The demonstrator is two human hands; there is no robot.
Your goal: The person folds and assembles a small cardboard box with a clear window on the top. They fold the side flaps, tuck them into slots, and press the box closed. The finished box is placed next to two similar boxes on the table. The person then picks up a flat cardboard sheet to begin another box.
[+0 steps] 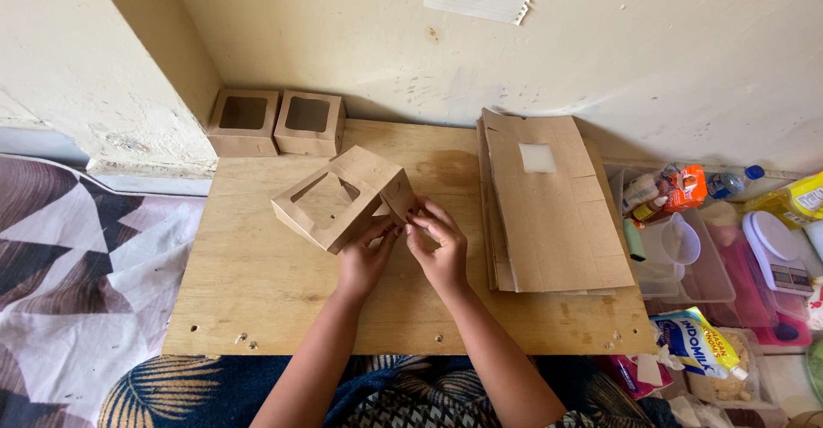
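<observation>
- Far left of the half-folded kraft box (343, 198) that we take as our landmark, a patterned cloth (77, 265) lies beside the tabletop (257, 291); behind the box, against the wall, two finished window boxes (276, 123) stand side by side, touching
- The half-folded kraft box sits tilted near the middle of the tabletop, its window panel facing up and toward the left; its long axis runs from lower left to upper right
- Our left hand (364, 261) comes up from just below the box, fingers curled onto its lower right edge; our right hand (439, 248) is just right of it, fingertips pinched on the side flap at the box's right corner; both hands touch the box, neither nearer, and the flap lies up and left of the right hand
- Right of the box a stack of flat box blanks (553, 214) lies apart from it; further right, clear plastic tubs (686, 265) hold bottles and packets
</observation>
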